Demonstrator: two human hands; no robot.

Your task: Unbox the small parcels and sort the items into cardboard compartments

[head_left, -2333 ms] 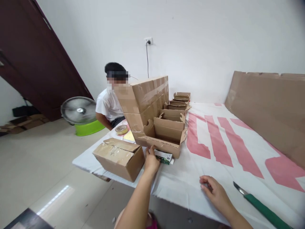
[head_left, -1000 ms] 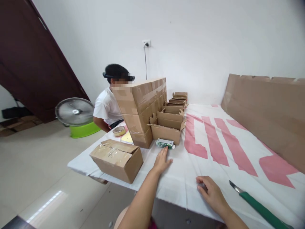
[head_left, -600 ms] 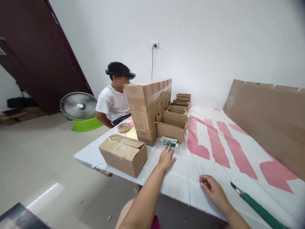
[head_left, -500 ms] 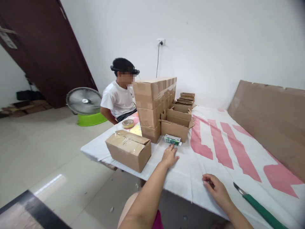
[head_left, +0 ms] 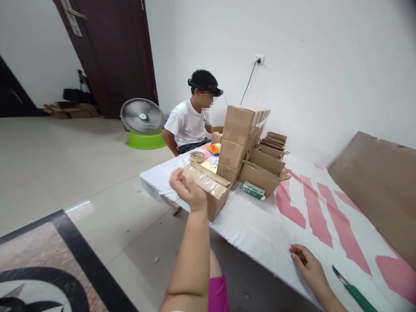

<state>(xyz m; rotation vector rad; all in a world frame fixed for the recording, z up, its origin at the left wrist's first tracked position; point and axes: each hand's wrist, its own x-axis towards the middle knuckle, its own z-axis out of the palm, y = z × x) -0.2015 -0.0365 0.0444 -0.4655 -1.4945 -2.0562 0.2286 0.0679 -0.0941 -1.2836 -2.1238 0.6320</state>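
Note:
My left hand (head_left: 187,190) is raised at the near left end of a taped cardboard box (head_left: 214,184). Its fingers are loosely bent and apart, with nothing in them; whether they touch the box I cannot tell. On the cloth near the table's front edge rests my right hand (head_left: 308,265), relaxed, thumb and fingers apart and holding nothing. To its right lies a knife (head_left: 352,289) with a green handle. A small green and white carton (head_left: 253,190) sits in front of an open cardboard box (head_left: 264,173).
Taped boxes (head_left: 238,125) form a tall stack mid-table, with open boxes behind. A tape roll (head_left: 196,156) and an orange object (head_left: 214,148) lie left of it. Across the table sits a person (head_left: 191,121). A cardboard sheet (head_left: 377,190) stands at right; a fan (head_left: 143,116) is on the floor.
My left hand has moved from beside the small carton leftward to the taped box. My right hand stays by the table edge. The view has turned left.

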